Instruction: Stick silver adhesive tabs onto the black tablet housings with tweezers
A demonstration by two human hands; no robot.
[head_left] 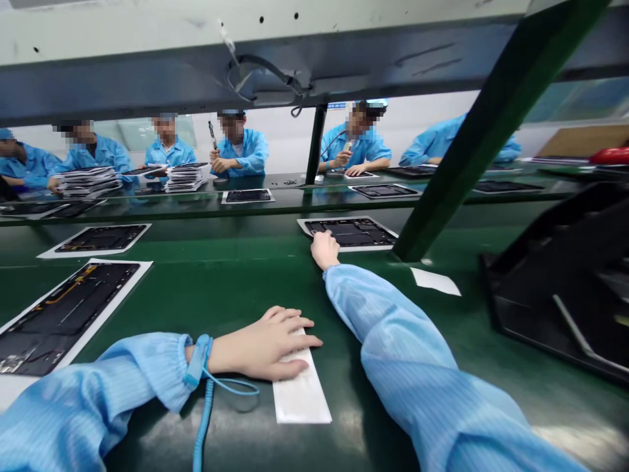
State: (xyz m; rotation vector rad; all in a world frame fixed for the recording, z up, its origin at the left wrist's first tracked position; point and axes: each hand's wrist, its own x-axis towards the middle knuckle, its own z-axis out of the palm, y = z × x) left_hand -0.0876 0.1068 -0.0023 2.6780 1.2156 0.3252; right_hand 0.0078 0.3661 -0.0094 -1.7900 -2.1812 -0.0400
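Observation:
My left hand (265, 344) lies flat with its fingers apart on a white paper strip (305, 401) on the green bench. A blue wrist strap (197, 362) with a coiled cord circles that wrist. My right arm reaches forward, and my right hand (325, 250) is closed at the near left edge of a white sheet (368, 249). On this sheet rests a thin black electronic panel (361, 231) with cables and parts on it. The fingertips of my right hand are partly hidden, and I cannot tell whether they grip the sheet alone or the panel too.
More black panels on white sheets lie left, one near (73, 311) and one farther (101, 239). A green post (457, 177) slants up at right. A small paper (436, 280) and a black stand (555, 282) are right of my arm. Across, co-workers in blue (248, 154) sit along the line.

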